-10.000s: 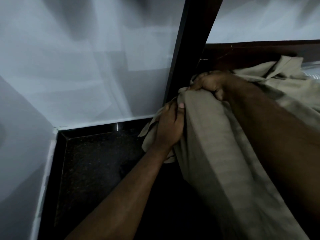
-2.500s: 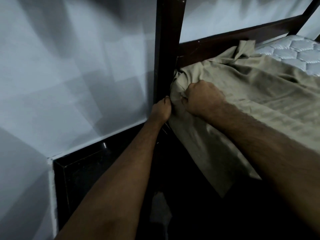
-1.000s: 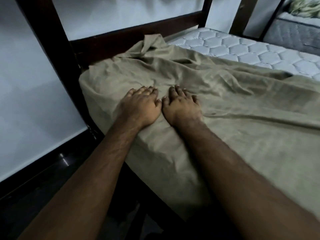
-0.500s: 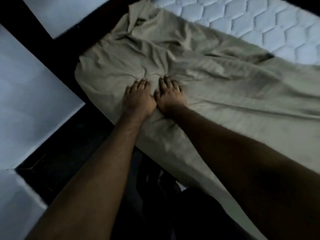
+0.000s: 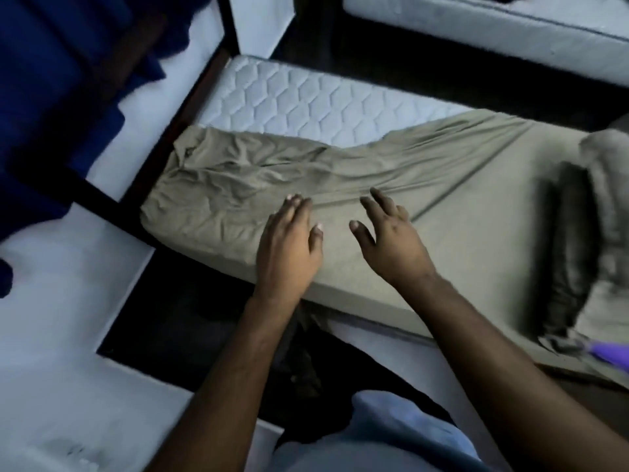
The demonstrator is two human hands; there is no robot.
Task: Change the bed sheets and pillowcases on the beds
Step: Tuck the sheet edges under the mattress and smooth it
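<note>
Fingers (image 5: pixel 296 207) of the left hand (image 5: pixel 287 248) are straight and close together, thumb set apart, palm down over the olive bed sheet (image 5: pixel 442 206). Fingers of the right hand (image 5: pixel 391 240) are spread and relaxed, likewise palm down over the sheet. Neither hand grips or pinches anything. Whether the palms press on the cloth or hover just above it cannot be told from this view.

The bed sheet covers the near part of the mattress (image 5: pixel 299 100). Left of the hands it lies wrinkled and bunched, with its corner pulled over the mattress corner. Right of the hands it lies smooth, with one straight crease running diagonally. Beyond the sheet, the far strip of the white quilted mattress is bare.

A pillow (image 5: pixel 602 240) in matching olive cloth lies on the sheet at the right end of the mattress, blurred. A small purple object (image 5: pixel 609 356) shows near the pillow at the right edge; its nature cannot be told.

A dark bed frame (image 5: pixel 190 97) runs along the left end of the mattress. Blue cloth (image 5: pixel 51 80) hangs left of the frame. A second mattress (image 5: pixel 493 32) stands well beyond the first, across a dark gap of floor. White wall surfaces lie below and left of the mattress corner. No containers are seen.
</note>
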